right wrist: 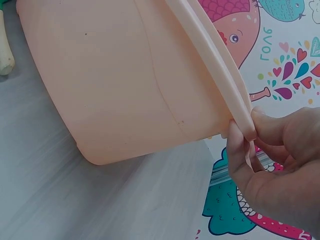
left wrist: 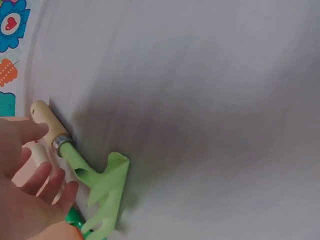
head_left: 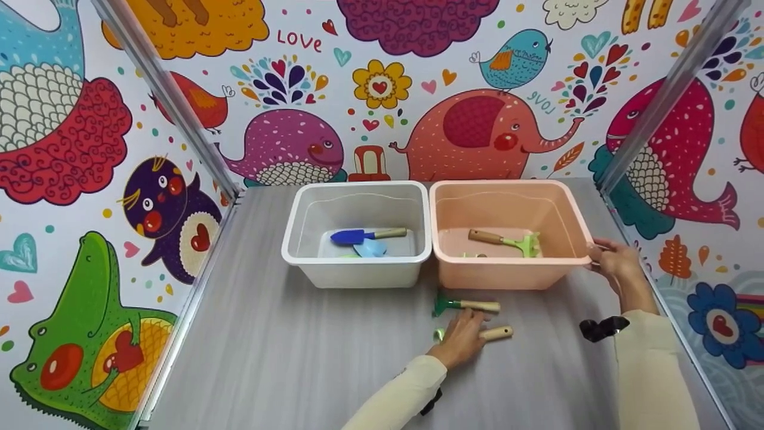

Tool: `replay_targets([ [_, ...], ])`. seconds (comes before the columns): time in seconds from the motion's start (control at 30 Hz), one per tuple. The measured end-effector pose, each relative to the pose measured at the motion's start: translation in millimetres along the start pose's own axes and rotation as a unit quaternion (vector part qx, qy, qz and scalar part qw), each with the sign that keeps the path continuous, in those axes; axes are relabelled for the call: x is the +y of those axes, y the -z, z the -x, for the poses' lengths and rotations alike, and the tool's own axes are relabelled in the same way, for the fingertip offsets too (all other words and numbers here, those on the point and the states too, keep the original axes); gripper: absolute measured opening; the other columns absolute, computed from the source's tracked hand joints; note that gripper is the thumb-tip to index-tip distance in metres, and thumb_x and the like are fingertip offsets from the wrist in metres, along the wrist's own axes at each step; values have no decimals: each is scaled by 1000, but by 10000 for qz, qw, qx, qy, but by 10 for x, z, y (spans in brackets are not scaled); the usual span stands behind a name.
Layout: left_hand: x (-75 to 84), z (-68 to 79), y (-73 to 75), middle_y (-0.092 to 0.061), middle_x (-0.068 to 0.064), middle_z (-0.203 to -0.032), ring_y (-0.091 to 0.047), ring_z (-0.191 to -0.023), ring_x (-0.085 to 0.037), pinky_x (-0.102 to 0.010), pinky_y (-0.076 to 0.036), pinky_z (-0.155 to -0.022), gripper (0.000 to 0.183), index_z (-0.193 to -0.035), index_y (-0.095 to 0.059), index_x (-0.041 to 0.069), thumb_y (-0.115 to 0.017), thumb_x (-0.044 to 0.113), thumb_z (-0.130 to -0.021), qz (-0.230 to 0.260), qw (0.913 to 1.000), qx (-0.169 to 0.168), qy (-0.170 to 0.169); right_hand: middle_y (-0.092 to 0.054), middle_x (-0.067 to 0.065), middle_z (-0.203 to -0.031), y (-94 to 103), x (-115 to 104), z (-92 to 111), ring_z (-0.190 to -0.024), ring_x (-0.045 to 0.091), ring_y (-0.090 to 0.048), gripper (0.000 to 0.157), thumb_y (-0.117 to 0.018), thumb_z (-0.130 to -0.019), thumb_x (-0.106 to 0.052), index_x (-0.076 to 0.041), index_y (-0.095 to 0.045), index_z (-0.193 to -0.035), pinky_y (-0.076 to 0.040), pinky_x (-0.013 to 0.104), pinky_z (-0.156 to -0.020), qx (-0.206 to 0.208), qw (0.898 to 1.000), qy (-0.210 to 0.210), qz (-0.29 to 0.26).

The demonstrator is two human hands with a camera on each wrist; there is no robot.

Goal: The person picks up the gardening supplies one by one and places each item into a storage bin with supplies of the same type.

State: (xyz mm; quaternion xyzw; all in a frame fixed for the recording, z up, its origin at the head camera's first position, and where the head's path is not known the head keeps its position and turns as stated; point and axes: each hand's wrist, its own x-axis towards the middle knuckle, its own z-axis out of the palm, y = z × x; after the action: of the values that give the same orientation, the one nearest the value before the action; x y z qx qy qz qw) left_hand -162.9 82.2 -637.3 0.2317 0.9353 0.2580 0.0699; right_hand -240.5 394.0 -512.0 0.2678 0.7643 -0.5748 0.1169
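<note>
My left hand is over a light green hand rake with a wooden handle, lying on the table. In the left wrist view its fingers are relaxed and apart, the thumb close to the handle; contact cannot be told. Just beyond lies a dark green garden tool with a wooden handle, its head partly hidden. My right hand pinches the rim of a peach plastic bin at its near right corner, thumb on one side and fingers on the other. Inside that bin lies another green rake.
Left of the peach bin, and close against it, stands a white bin holding a blue trowel and a light blue tool. Metal posts and printed walls border the grey table.
</note>
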Motion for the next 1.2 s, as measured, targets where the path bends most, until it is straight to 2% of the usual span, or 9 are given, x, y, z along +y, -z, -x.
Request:
replay_targets([
  [0.2,8,26,-44,-62,2,-117,-62,-106,-15,-25,-52,-87,33,-124,-64,21,-68,10,-93,-121,9999,-35,18,-32,28,-159,-26,9,-39,-79,-1,-59,61,-48,-105,-21,-2,-23,-158,-57,17,-77,181,9998,118,-8],
  [0.43,7,9,-75,-63,5,-122,-61,-112,-12,-27,-52,-93,35,-126,-63,25,-70,14,-93,-328,9990,-226,199,-31,24,-160,-30,-17,-32,-99,10,-59,61,-47,-105,-22,-4,-22,-158,-56,19,-87,76,9999,30,86],
  [0.6,-1,8,-84,-64,5,-119,-63,-109,-12,-25,-53,-90,33,-124,-65,24,-68,10,-93,-376,9989,-200,187,-30,22,-162,-32,-15,-37,-110,17,-57,62,-48,-105,-24,-6,-22,-159,-55,17,-87,119,9999,-34,100],
  [0.8,-15,11,-113,-67,2,-113,-64,-102,-11,-23,-53,-83,31,-118,-70,21,-71,6,-90,-587,9982,-67,22,-31,23,-161,-23,-8,-37,-96,9,-59,62,-47,-106,-25,-6,-22,-159,-56,17,-84,93,9999,-19,56],
  [1.03,-14,26,-126,-67,3,-111,-65,-101,-11,-23,-53,-84,33,-117,-70,21,-73,5,-88,-680,9977,-46,-61,-33,23,-159,-36,11,-33,-93,8,-59,60,-48,-105,-22,-5,-25,-158,-56,17,-82,154,9999,18,37],
  [1.2,-5,40,-112,-69,1,-107,-65,-100,-11,-22,-53,-84,32,-116,-70,19,-75,5,-87,-708,9970,-1,-320,-35,25,-158,-36,27,-28,-85,3,-60,59,-48,-105,-21,-4,-26,-157,-56,17,-80,209,9997,105,-1],
])
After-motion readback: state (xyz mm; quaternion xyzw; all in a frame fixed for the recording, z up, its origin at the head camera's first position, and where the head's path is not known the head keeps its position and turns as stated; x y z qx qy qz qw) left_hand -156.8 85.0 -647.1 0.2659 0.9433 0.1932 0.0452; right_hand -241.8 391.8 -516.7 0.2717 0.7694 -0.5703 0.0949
